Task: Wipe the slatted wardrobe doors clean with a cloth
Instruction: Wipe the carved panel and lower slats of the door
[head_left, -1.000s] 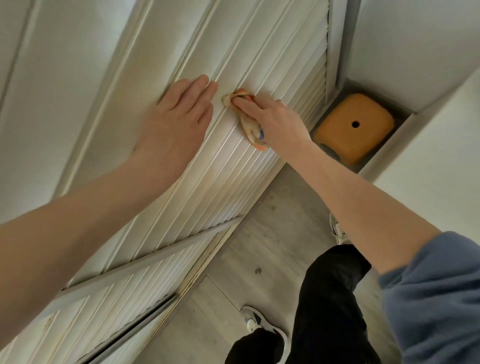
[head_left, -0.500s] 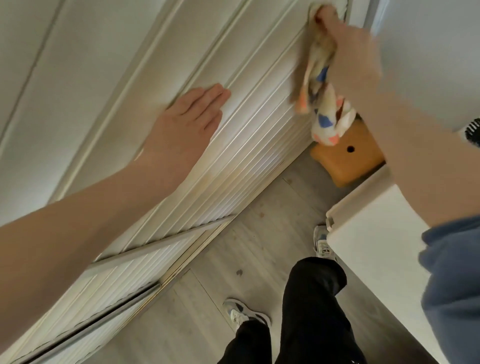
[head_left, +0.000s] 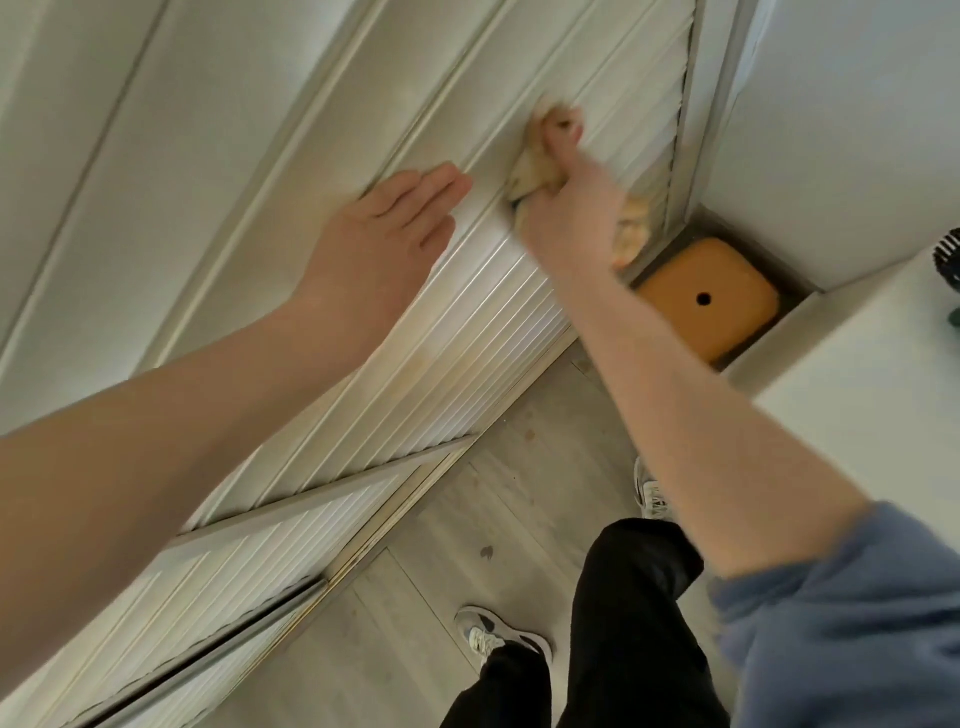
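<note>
1. The cloth (head_left: 532, 169) is gripped in the right hand (head_left: 571, 208), whose fingers are curled round it in a bunch. It is pressed against the slatted door (head_left: 467, 353), with a loose end seen hanging below the wrist. The exact finger positions cannot be told, because this hand is blurred.
2. The left hand (head_left: 384, 244) is laid flat on the same door. Its fingers (head_left: 431, 182) are straight and close together, and nothing is held. The fingertips lie just beside the cloth, on its left.
3. The long axis of the slats runs across the door, from the left hand through the cloth to the upright edge strip (head_left: 696, 130) at the right. The next stroke is judged best made along that axis and not across it, so that the grooves are followed.
4. The right hand is the nearer to the slats between the cloth and the edge strip, and that side lies open to it. The way to the left is partly blocked by the flat left hand.
5. The door is pale and painted, with narrow ridged slats that catch the light. The cloth is soft, crumpled and yellowish.
6. An orange stool (head_left: 706, 301) with rounded corners and a hole in its top stands on the grey wood floor (head_left: 519, 493) in the corner by the door.
</note>
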